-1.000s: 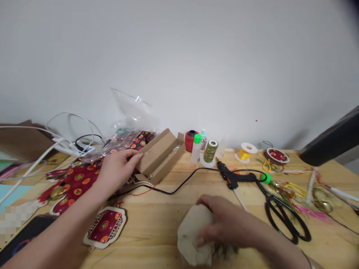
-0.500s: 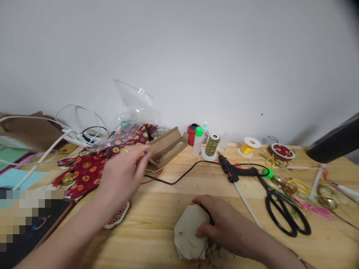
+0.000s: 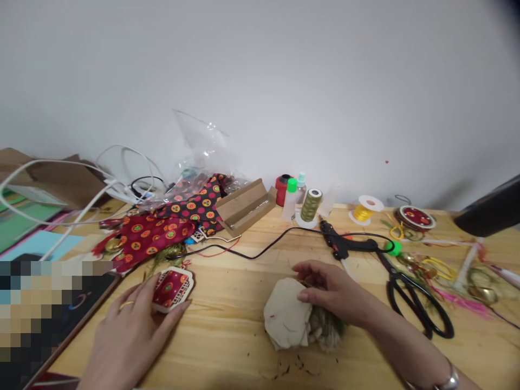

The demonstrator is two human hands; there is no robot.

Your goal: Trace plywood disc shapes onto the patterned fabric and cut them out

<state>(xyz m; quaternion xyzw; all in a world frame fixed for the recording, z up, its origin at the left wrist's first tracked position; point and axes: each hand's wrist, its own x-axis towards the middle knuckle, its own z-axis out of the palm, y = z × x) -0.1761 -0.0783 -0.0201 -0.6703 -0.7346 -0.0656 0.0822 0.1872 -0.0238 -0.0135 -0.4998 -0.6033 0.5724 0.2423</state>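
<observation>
My left hand (image 3: pixel 130 319) reaches round a red patterned ornament (image 3: pixel 173 287) with a white cut-out border, which lies on the table. Its fingertips touch or cover the left edge, while the thumb stretches along the lower edge with wood showing between. My right hand (image 3: pixel 333 295) has its thumb on the edge of a pale, layered cloth-like pad (image 3: pixel 287 314) and its fingers curled behind. Dull green, frayed threads (image 3: pixel 327 327) show beneath that hand and beside the pad. The undersides of hand and pad are hidden.
Scissors (image 3: pixel 422 303) and a glue gun (image 3: pixel 345 245) lie to the right. Thread spools (image 3: pixel 311 205), bottles and an open cardboard box (image 3: pixel 247 208) stand at the back. Patterned cloth (image 3: pixel 150 233), white cables and a dark device (image 3: pixel 77 303) occupy the left. A black cord (image 3: pixel 252 255) crosses the middle.
My left hand has come down and towards me, from beside the patterned cloth to the red ornament. My right hand has shifted slightly on the pad, and more green threads show. The view has tilted a little.
</observation>
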